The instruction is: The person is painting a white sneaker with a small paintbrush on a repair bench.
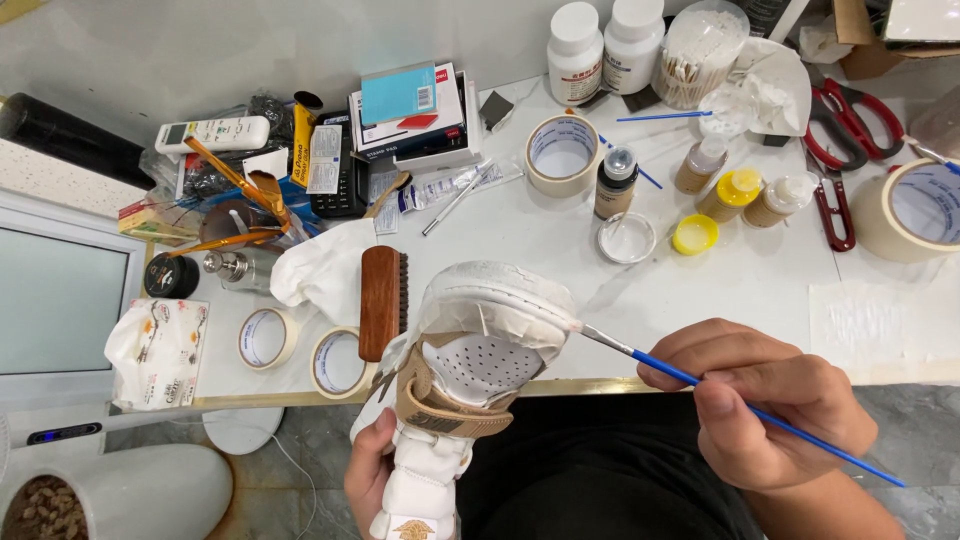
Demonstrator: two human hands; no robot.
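Observation:
My left hand (368,470) grips a white sneaker (480,345) from below, toe pointing up and away from me. Tan masking tape wraps its middle below the perforated toe panel. My right hand (765,405) pinches a thin blue-handled paintbrush (690,380); the bristle tip touches the right edge of the shoe's toe sole. Both hands hover over the near edge of the white worktable (700,280).
A wooden shoe brush (380,300) and tape rolls (338,362) lie left of the shoe. Small paint bottles (615,182), a dish (627,238), a yellow cap (694,234), red scissors (835,140), white jars (575,40) and a cotton-swab tub (698,45) stand behind it. Clutter crowds the far left.

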